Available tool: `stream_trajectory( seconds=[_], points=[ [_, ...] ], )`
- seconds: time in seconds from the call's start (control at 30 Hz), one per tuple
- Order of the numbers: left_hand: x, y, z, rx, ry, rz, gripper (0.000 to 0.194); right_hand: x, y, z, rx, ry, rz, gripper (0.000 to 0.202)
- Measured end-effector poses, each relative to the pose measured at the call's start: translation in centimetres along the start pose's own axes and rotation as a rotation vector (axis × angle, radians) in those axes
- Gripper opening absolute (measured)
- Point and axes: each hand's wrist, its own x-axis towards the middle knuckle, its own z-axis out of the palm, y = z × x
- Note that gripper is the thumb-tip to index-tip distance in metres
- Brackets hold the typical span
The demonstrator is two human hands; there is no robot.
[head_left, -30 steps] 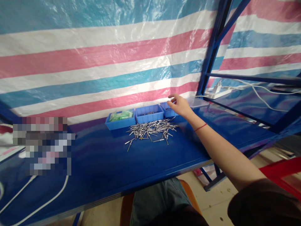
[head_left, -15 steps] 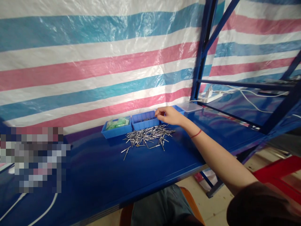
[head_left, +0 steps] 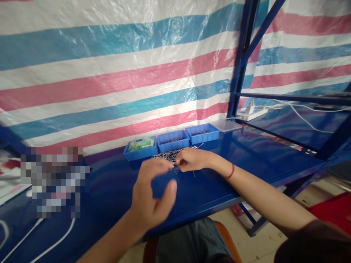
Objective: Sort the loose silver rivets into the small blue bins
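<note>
Head view of a workbench. At centre, a heap of slender, silver-coloured metal pins [head_left: 164, 156] lies on the glossy dark-blue tabletop [head_left: 109, 193], just in front of three ribbed blue plastic bins set in a slanting row. The left bin [head_left: 140, 149] holds green, clear-wrapped packets [head_left: 142, 144]; the middle bin [head_left: 173, 141] and the right bin [head_left: 203, 133] hold dark, slender metal pieces.

The right hand [head_left: 193, 159] is over the heap's right part, fingers curled inward; whether they grasp a pin cannot be told. The left hand [head_left: 149, 193], slightly blurred in the lower centre, is released, thumb and fingers spread apart, its fingertips near the heap's front edge.

The tabletop's front edge rises from the lower centre toward the right, passing beneath both forearms. Bare blue surface extends leftward from the left hand to the pixelated patch, and rightward from the right bin to the blue metal frame [head_left: 241, 62]. A translucent flat plastic lid [head_left: 227, 126] lies just beyond the right bin, near the white power strip [head_left: 251, 114]. A striped plastic sheet [head_left: 123, 80] bounds the rear edge.
</note>
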Motion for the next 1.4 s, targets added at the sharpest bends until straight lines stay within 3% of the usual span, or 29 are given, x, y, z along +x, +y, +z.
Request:
stream_trajectory(
  seconds=[0.13,0.23,0.3,0.43,0.63,0.83,1.0,1.17,1.27,1.33,1.4],
  points=[
    [2.2,-5.0,2.7,0.032,-0.108,-0.331,0.03,0.2,0.3,-0.6,0.304,0.387,0.054,0.009],
    [2.2,-6.5,4.2,-0.04,-0.285,-0.416,0.026,0.7,0.0,-0.4,0.487,0.574,0.074,0.017],
    [1.6,-6.4,4.7,-0.089,-0.282,-0.487,0.027,1.1,-0.4,0.1,0.591,0.6,0.074,0.021],
    [0.9,-5.9,4.9,-0.256,-0.216,-0.489,0.027,1.8,-1.4,1.3,0.759,0.609,0.074,0.026],
    [0.8,-7.0,4.8,-0.262,-0.205,-0.512,0.026,2.0,-1.4,2.0,0.774,0.628,0.061,0.028],
    [0.7,-7.1,4.8,-0.32,-0.139,-0.512,0.022,1.9,-0.7,2.1,0.624,0.688,0.045,0.021],
    [1.0,-7.2,4.5,-0.264,-0.042,-0.489,0.023,1.3,-0.5,1.4,0.326,0.739,0.04,0.019],
    [0.9,-7.7,4.3,-0.165,0.013,-0.446,0.024,1.2,-0.2,1.3,0.227,0.666,0.039,0.02],
    [1.1,-7.8,4.0,-0.117,-0.043,-0.444,0.026,1.6,0.0,1.7,0.374,0.608,0.101,0.024],
    [1.5,-7.9,3.5,-0.04,-0.132,-0.429,0.033,1.9,0.4,1.7,0.562,0.722,0.205,0.026],
    [1.9,-8.2,2.6,0.086,-0.259,-0.353,0.038,1.9,1.2,1.3,0.767,0.924,0.326,0.024]
  ],
)
